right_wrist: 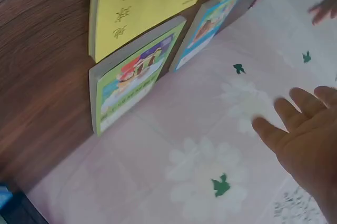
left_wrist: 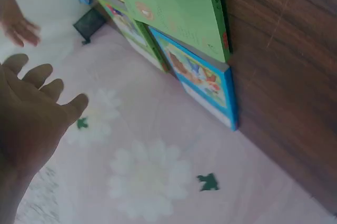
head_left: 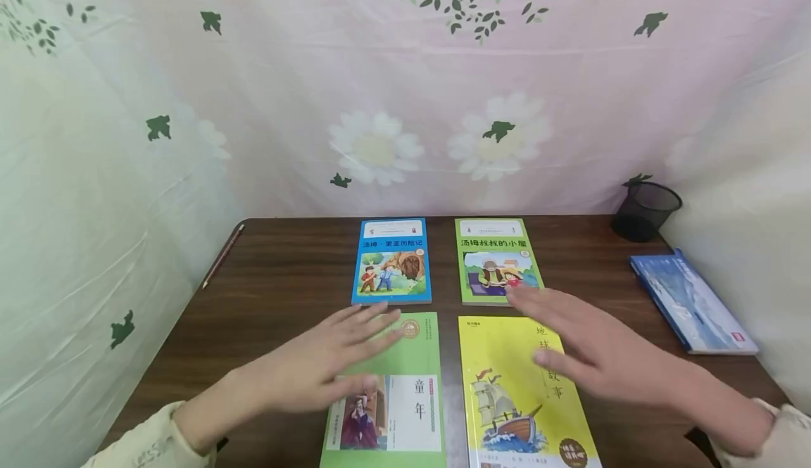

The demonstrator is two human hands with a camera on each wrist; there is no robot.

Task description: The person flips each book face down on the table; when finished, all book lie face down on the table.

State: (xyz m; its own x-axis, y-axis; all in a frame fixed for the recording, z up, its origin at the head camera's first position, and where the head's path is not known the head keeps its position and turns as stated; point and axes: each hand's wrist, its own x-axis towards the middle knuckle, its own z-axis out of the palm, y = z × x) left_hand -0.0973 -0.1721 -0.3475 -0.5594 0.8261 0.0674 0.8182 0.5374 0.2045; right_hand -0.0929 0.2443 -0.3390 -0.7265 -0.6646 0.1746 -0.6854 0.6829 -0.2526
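Observation:
Four books would be several: a blue-covered book (head_left: 391,260) and a light green book (head_left: 497,260) lie at the back of the table, a larger green book (head_left: 405,345) and a yellow book (head_left: 507,355) in front of them. My left hand (head_left: 317,362) hovers over the left edge of the larger green book, fingers extended and holding nothing. Over the yellow book's right side is my right hand (head_left: 589,348), its fingers straight and spread, also holding nothing. In the left wrist view the left hand (left_wrist: 31,97) appears apart from the books; the right wrist view shows the right hand (right_wrist: 305,129) likewise.
A blue-and-white book (head_left: 693,302) lies at the table's right side. Behind it stands a black mesh pen cup (head_left: 646,211). A pencil (head_left: 223,257) lies along the left edge of the wooden table (head_left: 285,271). Patterned fabric (head_left: 405,67) hangs around the back and sides.

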